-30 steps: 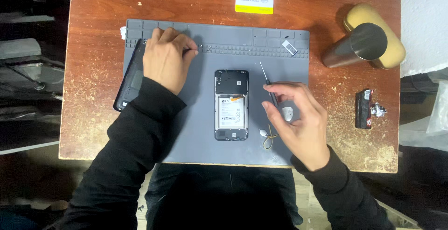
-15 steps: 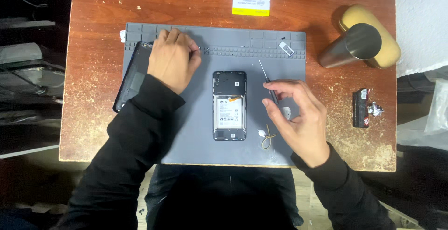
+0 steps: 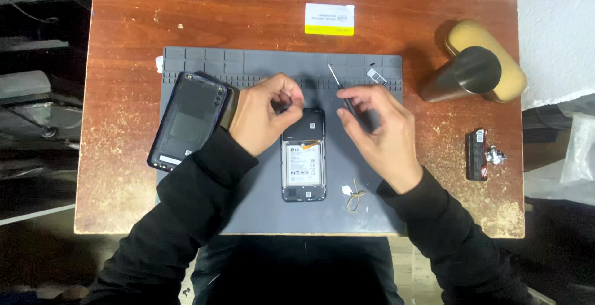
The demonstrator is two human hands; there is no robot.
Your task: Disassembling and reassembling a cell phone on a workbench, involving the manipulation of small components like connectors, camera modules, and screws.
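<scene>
- The opened phone lies face down in the middle of the grey work mat, lengthwise toward you, between your two hands.
- Its back is already off: the white battery label and the dark upper cover plate show bare, with a small orange tab just above the battery. The frame and battery sit in place, so the inside work looks barely begun.
- The removed back cover lies to the left, tilted, partly on the mat's edge, inner side up.
- Your left hand hovers over the phone's top left corner with the fingers curled together; whether they pinch a small part, you cannot tell from here.
- Your right hand is closed around a thin screwdriver, its tip pointing up and away toward the mat's tray slots, not touching the phone.
- A small yellowish loop and a white dot lie on the mat just right of the phone's lower end.
- Farther out on the wooden counter: a white and yellow card at the top, a dark metal cylinder against a tan case at right, and a small black block with a metal piece below them.
</scene>
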